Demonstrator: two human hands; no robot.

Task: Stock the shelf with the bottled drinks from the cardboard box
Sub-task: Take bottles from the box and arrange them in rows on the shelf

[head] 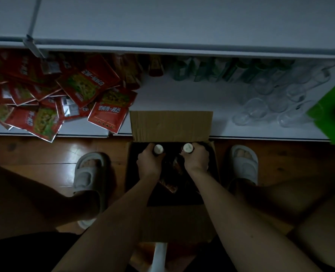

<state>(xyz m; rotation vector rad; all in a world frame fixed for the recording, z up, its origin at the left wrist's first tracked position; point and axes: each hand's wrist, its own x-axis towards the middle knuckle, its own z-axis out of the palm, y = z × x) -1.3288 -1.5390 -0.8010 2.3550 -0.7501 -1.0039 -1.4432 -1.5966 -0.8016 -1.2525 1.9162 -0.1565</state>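
An open cardboard box stands on the floor between my feet, its far flap leaning against the low white shelf. Both my hands are down inside the box. My left hand is wrapped around the neck of a dark bottle with a white cap. My right hand grips a second dark bottle with a white cap. The bottles' bodies are hidden by my hands and the dark box interior, where more labelled bottles show faintly.
Red snack packets are piled on the shelf's left part. Green packages line its back and clear glasses fill the right. A green object sits at the far right. An upper shelf board overhangs. My sandalled feet flank the box.
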